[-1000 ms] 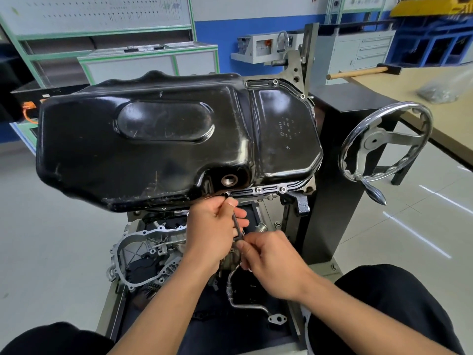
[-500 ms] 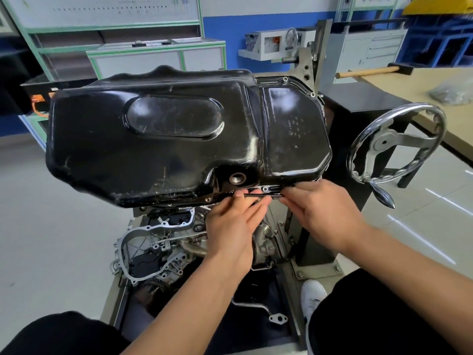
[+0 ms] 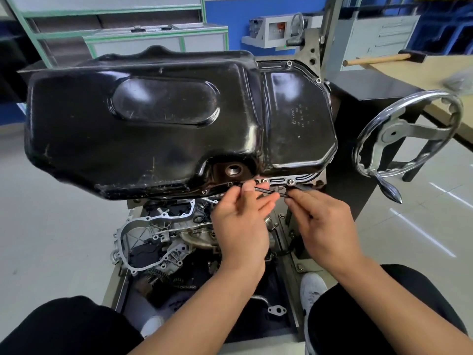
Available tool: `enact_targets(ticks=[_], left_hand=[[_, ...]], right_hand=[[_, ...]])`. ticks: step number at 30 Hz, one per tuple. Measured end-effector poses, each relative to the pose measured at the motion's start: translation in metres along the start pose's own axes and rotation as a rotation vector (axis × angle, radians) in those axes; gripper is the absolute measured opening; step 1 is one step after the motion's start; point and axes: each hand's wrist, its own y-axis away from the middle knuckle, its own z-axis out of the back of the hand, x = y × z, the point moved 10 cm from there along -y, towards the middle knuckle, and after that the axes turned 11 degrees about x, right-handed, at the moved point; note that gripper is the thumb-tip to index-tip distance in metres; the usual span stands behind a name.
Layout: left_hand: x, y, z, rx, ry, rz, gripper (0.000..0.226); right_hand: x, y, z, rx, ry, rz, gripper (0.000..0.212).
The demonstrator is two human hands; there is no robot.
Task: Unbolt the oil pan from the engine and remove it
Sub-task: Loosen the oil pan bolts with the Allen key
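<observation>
Oil pan [image 3: 166,129] sits on top of the upturned engine [image 3: 163,239]. Bolts [image 3: 291,181] are in place along its near edge and at the far right corner. Left hand [image 3: 240,224] pinches the tip of a thin tool [image 3: 268,192] at the near flange, and right hand [image 3: 325,221] pinches its other end.

Risks:
- Tool slips and rounds a head (can't tell which bolt it's on).
- Knuckles hit the flange.
- Freed bolts drop into the engine below.

Room: handwheel [image 3: 409,134] crowds the right side, and swing looks tight under the pan's near edge. Left side and above look open.
</observation>
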Motion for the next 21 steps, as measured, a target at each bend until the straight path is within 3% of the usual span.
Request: enact_targets(ticks=[4,6,8,13,21], left_hand=[[-0.005,-0.012,-0.002,0.156,-0.668,-0.068,0.031],[0.0,-0.006,-0.013,0.267,-0.985,-0.101,0.033],[0.002,0.001,-0.018,0.291,-1.154,-0.133,0.031],[-0.013,-0.003,-0.027,0.274,-1.167,-0.223,0.033],[-0.022,-0.009,-0.027,0.268,-1.197,-0.25,0.034]], right_hand=[[-0.006,0.027,-0.039,0.341,-0.013,-0.202,0.021],[-0.003,0.049,-0.066,0.504,-0.246,-0.318,0.027],[0.008,0.058,-0.079,0.571,-0.43,-0.362,0.026],[0.023,0.042,-0.074,0.437,-0.53,-0.339,0.028],[0.025,0.035,-0.081,0.394,-0.571,-0.335,0.032]])
